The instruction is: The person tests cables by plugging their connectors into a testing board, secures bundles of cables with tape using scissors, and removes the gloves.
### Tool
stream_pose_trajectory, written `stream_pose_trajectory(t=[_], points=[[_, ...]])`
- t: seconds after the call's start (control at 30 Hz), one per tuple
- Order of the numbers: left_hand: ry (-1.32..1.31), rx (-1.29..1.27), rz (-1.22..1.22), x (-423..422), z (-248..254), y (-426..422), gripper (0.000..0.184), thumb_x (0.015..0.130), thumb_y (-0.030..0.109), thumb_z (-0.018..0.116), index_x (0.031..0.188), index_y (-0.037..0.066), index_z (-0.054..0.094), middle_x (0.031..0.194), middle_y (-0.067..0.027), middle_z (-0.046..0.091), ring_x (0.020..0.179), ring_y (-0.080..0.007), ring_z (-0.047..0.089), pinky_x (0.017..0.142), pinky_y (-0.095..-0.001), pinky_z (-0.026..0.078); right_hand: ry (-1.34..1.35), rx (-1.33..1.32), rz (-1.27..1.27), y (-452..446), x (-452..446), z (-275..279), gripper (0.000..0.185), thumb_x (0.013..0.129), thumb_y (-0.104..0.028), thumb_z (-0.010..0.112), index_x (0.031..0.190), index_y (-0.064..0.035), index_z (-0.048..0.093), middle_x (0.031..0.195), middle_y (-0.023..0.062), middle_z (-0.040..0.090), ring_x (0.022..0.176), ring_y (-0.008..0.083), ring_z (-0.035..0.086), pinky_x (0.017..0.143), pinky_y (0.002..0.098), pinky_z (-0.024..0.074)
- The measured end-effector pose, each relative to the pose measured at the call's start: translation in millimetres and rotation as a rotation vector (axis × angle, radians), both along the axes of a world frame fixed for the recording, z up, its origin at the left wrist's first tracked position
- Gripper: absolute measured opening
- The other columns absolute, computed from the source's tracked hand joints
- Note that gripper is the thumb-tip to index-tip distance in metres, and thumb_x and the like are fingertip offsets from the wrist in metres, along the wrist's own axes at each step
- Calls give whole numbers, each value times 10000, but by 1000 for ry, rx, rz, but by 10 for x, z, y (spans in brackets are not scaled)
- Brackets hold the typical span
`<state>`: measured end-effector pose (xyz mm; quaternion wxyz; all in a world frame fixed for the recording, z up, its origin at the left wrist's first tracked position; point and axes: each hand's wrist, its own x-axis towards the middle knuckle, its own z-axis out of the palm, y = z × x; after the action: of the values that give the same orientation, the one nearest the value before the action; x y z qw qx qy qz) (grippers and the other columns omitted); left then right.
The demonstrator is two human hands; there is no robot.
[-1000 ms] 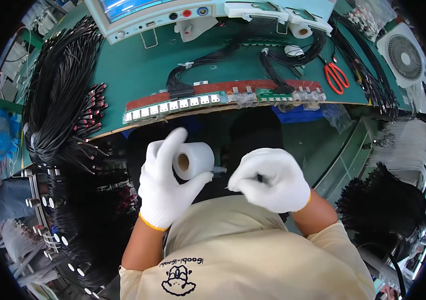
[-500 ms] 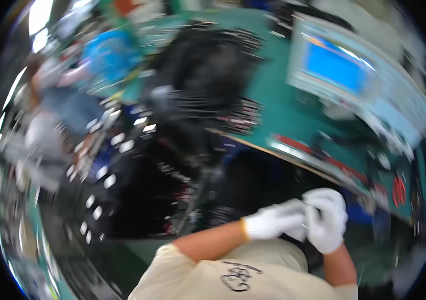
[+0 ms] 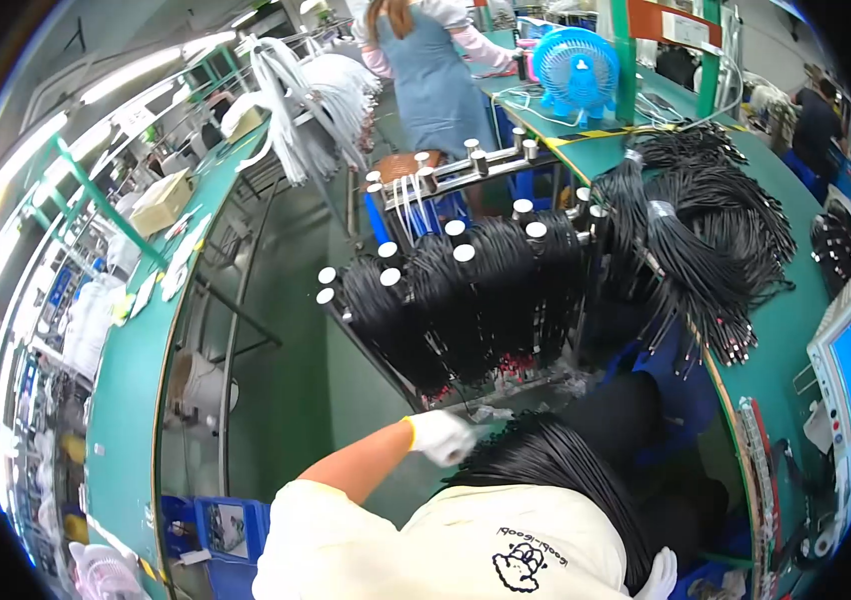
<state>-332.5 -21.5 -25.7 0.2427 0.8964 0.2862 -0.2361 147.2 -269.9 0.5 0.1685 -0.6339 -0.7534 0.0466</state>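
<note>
A thick bundle of black cables (image 3: 546,455) lies across my lap and curves down along the right side of my shirt. My left hand (image 3: 443,438), in a white glove, is at the bundle's left end, its fingers blurred; whether it grips anything is unclear. Beside the bundle's lower right end, near the bottom edge, my right hand (image 3: 658,575) shows in part, its gloved fingers stretched out. A rack (image 3: 406,380) hung with black cables stands in front of me. More black cables (image 3: 706,230) are heaped on the green bench.
A blue fan (image 3: 576,68) stands on the green bench (image 3: 796,325), and a monitor device (image 3: 850,365) is at its right. Another person (image 3: 436,80) stands beyond the rack. At the left runs a second green table (image 3: 131,370); blue bins (image 3: 231,530) are below.
The view has swung left to the cable rack. A black cable bundle is now on my lap. My hands, earlier close together, are far apart. The white roll is no longer seen.
</note>
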Motion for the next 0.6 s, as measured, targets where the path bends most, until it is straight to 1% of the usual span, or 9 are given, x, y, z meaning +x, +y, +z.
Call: stream_pose_trajectory(t=[0.07,0.13,0.2,0.27,0.33,0.43,0.47,0.53,0.6], points=[[-519,46,-116,-658,-1018,-477,69,692,175,595,670,111,605,726,-114,587,700,-315,606,632,-387,518,-104,188,-108,-175,-4,-313,622,833,-403,638,1245,50,530,1246,260,563,1149,438,534,993,485,449],[-672,118,119,-461,-956,-740,88,768,170,602,737,90,619,732,-86,606,700,-269,614,659,-368,516,-91,238,-163,-128,-89,-360,636,843,-426,629,1254,50,529,1231,261,571,1129,438,547,977,486,461],[-925,-1068,1501,-166,-1189,-719,125,864,172,592,819,61,627,778,-63,625,717,-204,609,686,-338,506,-90,241,-212,-131,-203,-310,650,842,-426,638,1273,46,519,1234,262,568,1128,435,547,973,484,463],[-1017,-1055,1854,130,-1126,-574,150,909,156,579,843,29,625,830,-66,637,736,-178,601,696,-319,494,-106,206,-254,-136,-279,-187,667,829,-402,664,1304,38,502,1253,263,553,1145,430,535,984,478,455],[-1298,-1266,1834,246,-1517,-395,175,932,170,540,860,36,627,873,-67,642,780,-180,605,705,-324,494,-108,153,-348,-172,-317,-204,699,804,-379,704,1335,16,481,1281,253,536,1167,418,523,1002,463,440],[-1416,-1041,1411,450,-2113,93,180,946,210,495,891,71,594,877,-55,633,818,-204,598,755,-353,496,-61,85,-468,-196,-339,-172,735,777,-339,746,1369,-15,456,1317,234,514,1202,395,501,1027,446,416],[-1325,-609,1085,634,-1760,193,139,906,206,532,872,83,588,842,-60,616,787,-226,600,733,-358,501,-38,62,-502,-180,-330,-151,746,769,-325,758,1377,-24,448,1328,227,507,1215,386,493,1035,440,407],[-847,682,655,1019,-923,385,96,826,198,606,833,108,574,773,-72,584,727,-271,602,691,-367,509,9,21,-581,-86,-294,-95,686,815,-305,721,1381,-33,444,1340,212,505,1239,357,482,1052,416,391],[-869,643,763,1382,-882,681,129,786,203,625,786,100,547,720,-113,553,704,-298,596,662,-377,508,62,8,-606,47,-186,-64,665,831,-313,706,1372,-24,447,1345,211,503,1240,366,479,1058,401,385]])
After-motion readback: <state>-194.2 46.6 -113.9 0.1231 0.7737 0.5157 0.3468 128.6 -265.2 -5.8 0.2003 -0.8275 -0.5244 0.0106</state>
